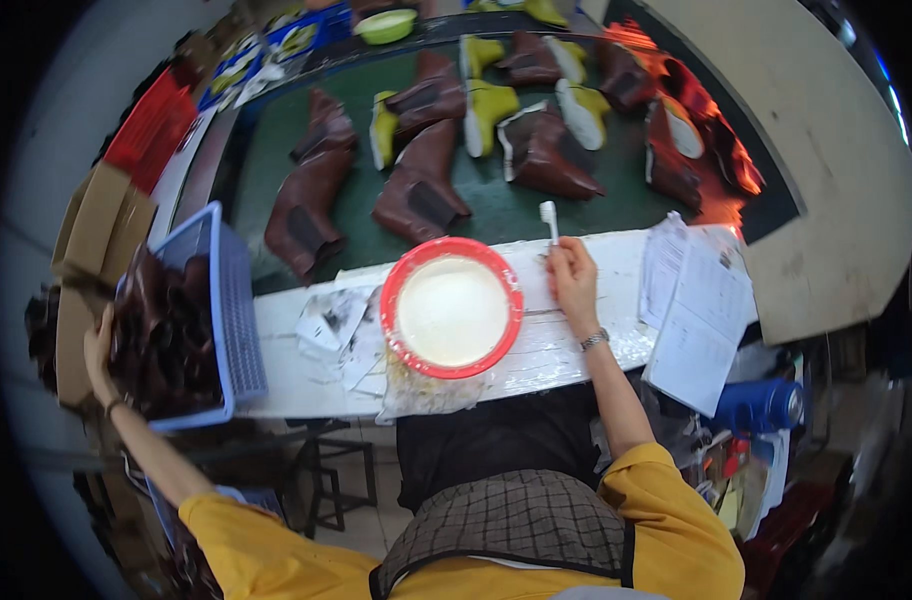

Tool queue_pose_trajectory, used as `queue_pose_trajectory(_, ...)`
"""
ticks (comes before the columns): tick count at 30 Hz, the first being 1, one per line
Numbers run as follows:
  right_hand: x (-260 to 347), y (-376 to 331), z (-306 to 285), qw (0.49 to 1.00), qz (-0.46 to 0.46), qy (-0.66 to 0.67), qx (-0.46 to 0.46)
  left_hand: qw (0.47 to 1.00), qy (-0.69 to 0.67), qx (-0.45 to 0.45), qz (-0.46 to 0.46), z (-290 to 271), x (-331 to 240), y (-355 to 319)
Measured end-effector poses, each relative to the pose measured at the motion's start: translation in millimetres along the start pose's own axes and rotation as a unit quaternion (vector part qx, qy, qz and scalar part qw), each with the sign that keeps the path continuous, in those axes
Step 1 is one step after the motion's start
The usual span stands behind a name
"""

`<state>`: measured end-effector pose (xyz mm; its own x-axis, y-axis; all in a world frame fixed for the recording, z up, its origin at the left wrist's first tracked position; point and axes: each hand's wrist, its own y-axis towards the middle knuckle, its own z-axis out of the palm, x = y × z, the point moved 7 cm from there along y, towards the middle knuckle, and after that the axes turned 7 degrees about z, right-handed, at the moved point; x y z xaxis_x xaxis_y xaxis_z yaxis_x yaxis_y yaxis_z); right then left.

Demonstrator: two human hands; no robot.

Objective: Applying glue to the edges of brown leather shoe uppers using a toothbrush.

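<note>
My right hand (pixel 574 284) is closed round the handle of a white toothbrush (pixel 549 216), bristles up, above the white table edge. Beside it, to the left, stands a red bowl (pixel 392 330) of creamy white liquid (pixel 452 312). At the far left, my left hand (pixel 98 355) rests against dark brown leather boot uppers (pixel 166 335) heaped in a blue plastic basket (pixel 238 330). Its fingers are partly lost against the heap, so their grip is unclear. Beyond the bowl, brown boot uppers (pixel 423 185) lie on a dark green conveyor belt (pixel 371 235).
Yellow-green shoe pieces (pixel 488 115) lie among the uppers; an orange glow lights the belt's far right. Papers (pixel 701 310) and a blue flask (pixel 761 405) are at the right. Cardboard boxes (pixel 106 220) and a red crate (pixel 151 130) line the left. A green bowl (pixel 386 27) is at the back.
</note>
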<state>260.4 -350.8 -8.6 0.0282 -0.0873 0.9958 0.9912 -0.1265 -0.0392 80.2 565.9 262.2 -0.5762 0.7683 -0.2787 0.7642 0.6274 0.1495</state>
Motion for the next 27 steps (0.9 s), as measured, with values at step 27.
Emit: queue_pose_trajectory(27,150,-30,126,0.971,-0.046,0.068,0.227,0.4,-0.849,0.287,-0.192,223,-249,-371)
